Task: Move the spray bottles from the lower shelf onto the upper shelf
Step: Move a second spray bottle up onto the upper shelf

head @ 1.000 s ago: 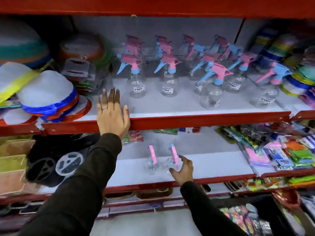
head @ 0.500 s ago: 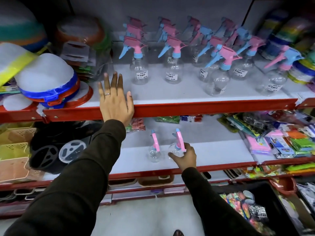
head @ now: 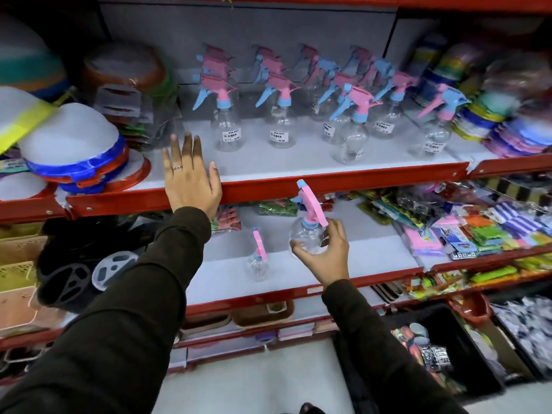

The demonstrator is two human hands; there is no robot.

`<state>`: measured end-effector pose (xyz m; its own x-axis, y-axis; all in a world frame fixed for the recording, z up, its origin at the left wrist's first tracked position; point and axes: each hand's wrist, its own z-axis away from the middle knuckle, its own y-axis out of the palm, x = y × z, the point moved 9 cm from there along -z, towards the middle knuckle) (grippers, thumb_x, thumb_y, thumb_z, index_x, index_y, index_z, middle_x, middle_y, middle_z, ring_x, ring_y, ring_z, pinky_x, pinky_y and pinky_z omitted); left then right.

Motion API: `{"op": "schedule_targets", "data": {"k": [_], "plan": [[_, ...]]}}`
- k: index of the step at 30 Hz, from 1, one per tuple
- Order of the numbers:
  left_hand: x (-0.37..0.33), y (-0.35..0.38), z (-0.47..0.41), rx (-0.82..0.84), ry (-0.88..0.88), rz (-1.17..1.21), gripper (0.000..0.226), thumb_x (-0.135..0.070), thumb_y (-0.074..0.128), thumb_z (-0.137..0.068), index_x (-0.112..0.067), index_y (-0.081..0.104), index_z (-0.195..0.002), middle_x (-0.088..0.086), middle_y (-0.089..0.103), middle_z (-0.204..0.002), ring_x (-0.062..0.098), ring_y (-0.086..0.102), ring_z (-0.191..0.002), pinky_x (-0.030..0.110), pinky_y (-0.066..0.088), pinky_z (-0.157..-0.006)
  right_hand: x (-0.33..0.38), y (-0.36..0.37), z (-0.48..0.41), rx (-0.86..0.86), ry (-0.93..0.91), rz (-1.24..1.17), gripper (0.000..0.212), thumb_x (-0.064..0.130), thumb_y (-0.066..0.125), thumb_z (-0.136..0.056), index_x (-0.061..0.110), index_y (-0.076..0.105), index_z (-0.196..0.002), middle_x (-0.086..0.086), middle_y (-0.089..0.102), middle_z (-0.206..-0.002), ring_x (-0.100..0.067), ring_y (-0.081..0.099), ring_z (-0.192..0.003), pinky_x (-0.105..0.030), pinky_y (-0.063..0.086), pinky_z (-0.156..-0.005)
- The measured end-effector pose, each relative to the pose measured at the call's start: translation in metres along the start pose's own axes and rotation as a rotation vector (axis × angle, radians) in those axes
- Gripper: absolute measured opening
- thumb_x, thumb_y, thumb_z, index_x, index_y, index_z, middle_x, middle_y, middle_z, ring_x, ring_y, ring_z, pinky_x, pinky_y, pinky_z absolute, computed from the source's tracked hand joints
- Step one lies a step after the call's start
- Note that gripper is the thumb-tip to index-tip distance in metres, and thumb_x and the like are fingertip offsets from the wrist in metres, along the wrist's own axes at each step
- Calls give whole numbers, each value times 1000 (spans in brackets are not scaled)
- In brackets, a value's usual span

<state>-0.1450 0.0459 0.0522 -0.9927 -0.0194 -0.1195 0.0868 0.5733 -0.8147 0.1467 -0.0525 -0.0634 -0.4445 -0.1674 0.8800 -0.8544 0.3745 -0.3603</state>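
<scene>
Clear spray bottle [head: 307, 234] gripped by rt hand [head: 324, 253] fingers, lifted off lower shelf [head: 298, 289], lt hand [head: 191, 177] flat, fingers open, on upper shelf [head: 343, 182]

There is only one camera, worn on the person's head. It looks forward and down at the red upper shelf [head: 343, 182] and lower shelf [head: 298, 291], close enough that both sleeves reach in from the bottom.

We see clear glossy plastic spray bottles [head: 281, 127] with smooth pink-and-blue plastic triggers, paper price labels [head: 231, 135], on a matt grey upper shelf [head: 268, 162] edged in glossy red.
</scene>
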Motion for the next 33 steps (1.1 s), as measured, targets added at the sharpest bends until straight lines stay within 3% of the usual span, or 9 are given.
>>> {"op": "schedule_targets", "data": {"k": [5, 10, 13, 17, 24, 28, 33], "plan": [[1, 3, 2, 15, 1, -7, 64, -37, 26, -100, -2, 28, -154, 17, 25, -164, 34, 8, -155, 49, 1, -126, 43, -19, -25, -85, -146, -36, 62, 44, 83, -63, 31, 55, -117, 21, 47, -101, 7, 53, -92, -4, 42, -78], [0, 2, 2, 12, 5, 15, 63, -35, 28, -100, -1, 30, -153, 18, 27, -163, 34, 9, -155, 49, 3, -126, 83, -32, -61, -170, -223, -94, 54, 39, 87, -66, 22, 61, -111, 2, 53, -104, 8, 56, -94, -4, 42, -79], [0, 0, 1, 5, 0, 23, 64, -36, 27, -100, 0, 30, -153, 18, 28, -162, 35, 11, -155, 50, 6, -126, 101, -30, -87, -183, -228, -89, 58, 40, 87, -66, 16, 64, -114, 2, 56, -108, 12, 53, -97, -2, 38, -81], [0, -2, 0, -5, 4, 44, 65, -36, 26, -99, 0, 32, -152, 19, 30, -161, 37, 14, -154, 50, 7, -126, 114, -16, -119, -139, -183, -64, 57, 50, 85, -64, 36, 60, -113, 9, 54, -111, 5, 53, -97, -1, 38, -78], [0, -2, -1, -9, 8, 15, 64, -34, 28, -98, 1, 34, -151, 20, 34, -160, 37, 17, -153, 46, -2, -126, 98, 10, -155, -68, -62, 38, 68, 60, 85, -60, 24, 64, -114, 0, 63, -111, -17, 59, -101, -37, 55, -91], [0, -3, -1, -19, 12, 15, 64, -34, 28, -98, 2, 35, -150, 20, 35, -159, 36, 17, -153, 42, -9, -124, 94, 16, -163, -38, -14, 22, 72, 58, 90, -57, 26, 54, -111, 0, 67, -107, -22, 65, -99, -41, 58, -89], [1, -1, -2, -14, 14, 20, 64, -35, 27, -98, 0, 35, -151, 19, 34, -159, 36, 16, -154, 42, -9, -125, 93, 18, -163, -26, -16, 44, 67, 57, 88, -60, 24, 55, -107, 0, 67, -108, -22, 65, -98, -42, 58, -90]]}}
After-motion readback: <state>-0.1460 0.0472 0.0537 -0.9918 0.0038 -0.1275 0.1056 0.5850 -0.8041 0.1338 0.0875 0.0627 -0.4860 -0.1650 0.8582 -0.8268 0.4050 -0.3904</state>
